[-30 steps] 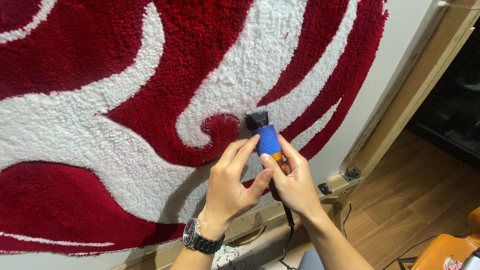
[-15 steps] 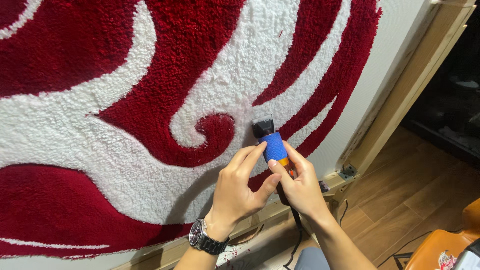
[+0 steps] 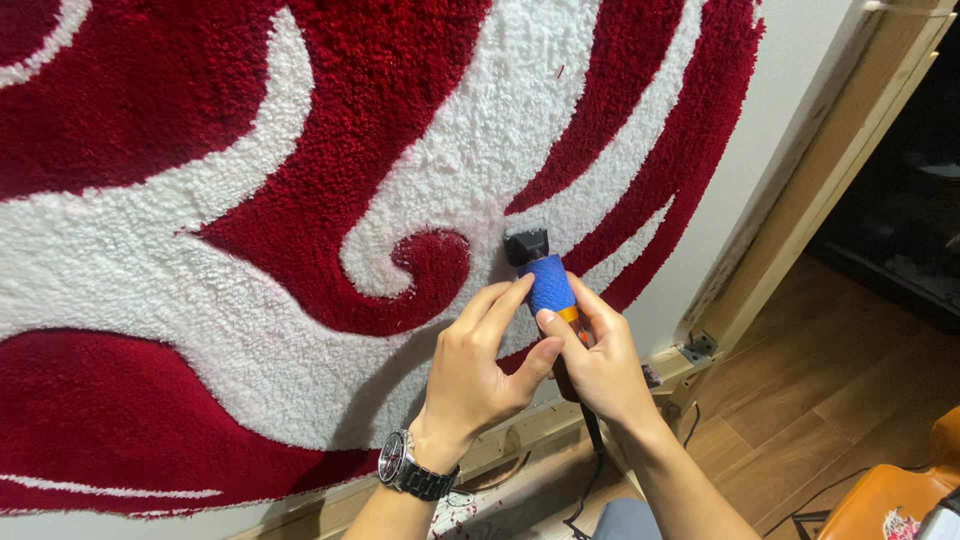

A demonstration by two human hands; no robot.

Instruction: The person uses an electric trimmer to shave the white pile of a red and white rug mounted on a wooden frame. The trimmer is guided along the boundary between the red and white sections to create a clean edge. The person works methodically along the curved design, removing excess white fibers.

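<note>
Trimmer: a corded trimmer (image 3: pixel 547 285) with a blue textured grip and a black cutting head sits in both your hands, its head pressed to the rug (image 3: pixel 250 250) just right of the red curl, where white pile meets red.
Left hand: your left hand (image 3: pixel 478 372), with a watch (image 3: pixel 408 466) on the wrist, wraps the grip from the left, fingertips on the blue sleeve.
Right hand: your right hand (image 3: pixel 600 365) closes round the lower body, thumb laid across the grip.
Handling: the trimmer looks stiff and light enough for fingers alone; the textured sleeve should resist slipping. Hold it on the blue part, clear of the black head.
Cord: the cord (image 3: pixel 590 470) hangs from the tool's tail toward the floor and may tug on it.
Rug: soft red and white pile, stretched upright on a wooden frame (image 3: pixel 800 210); it will likely give under pressure, so a light touch suits it.
</note>
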